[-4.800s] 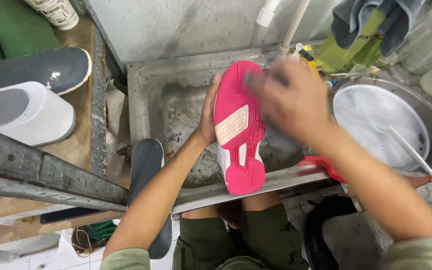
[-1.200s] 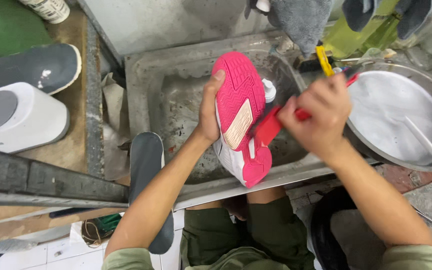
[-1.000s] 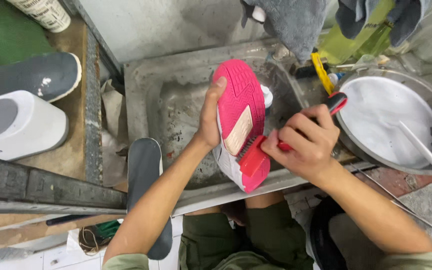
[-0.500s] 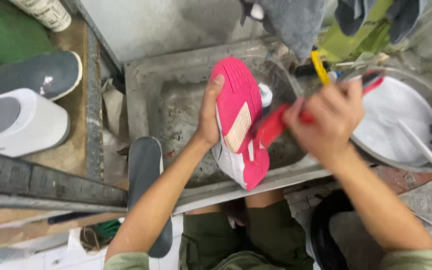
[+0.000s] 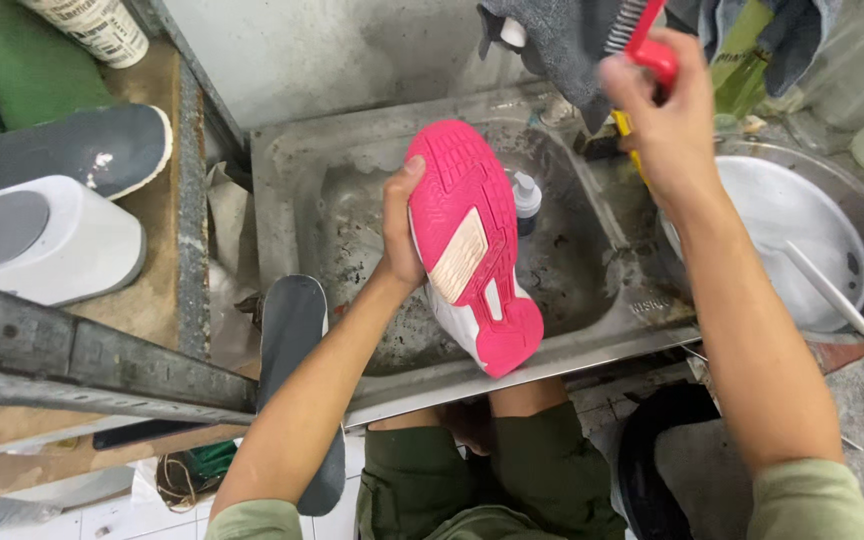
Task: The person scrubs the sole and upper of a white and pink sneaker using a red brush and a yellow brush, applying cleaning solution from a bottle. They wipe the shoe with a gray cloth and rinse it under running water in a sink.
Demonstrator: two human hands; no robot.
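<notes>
My left hand (image 5: 398,240) grips a white shoe with a pink sole (image 5: 467,240), sole turned up, over a worn metal sink (image 5: 292,160). My right hand (image 5: 662,110) is raised at the upper right, closed around a red brush (image 5: 642,35) whose bristles point left near the top edge. The brush is well clear of the shoe. A small white-capped bottle (image 5: 526,195) stands in the sink just behind the shoe.
A metal basin of milky water (image 5: 802,250) with a white stick in it sits right of the sink. Grey cloths (image 5: 562,40) hang above. On the left shelf lie a dark insole (image 5: 72,145) and a white container (image 5: 47,240); another insole (image 5: 292,330) leans below.
My right hand stopped scrubbing the sole and lifted the red brush up and away toward the hanging cloths. The shoe tilted slightly in my left hand.
</notes>
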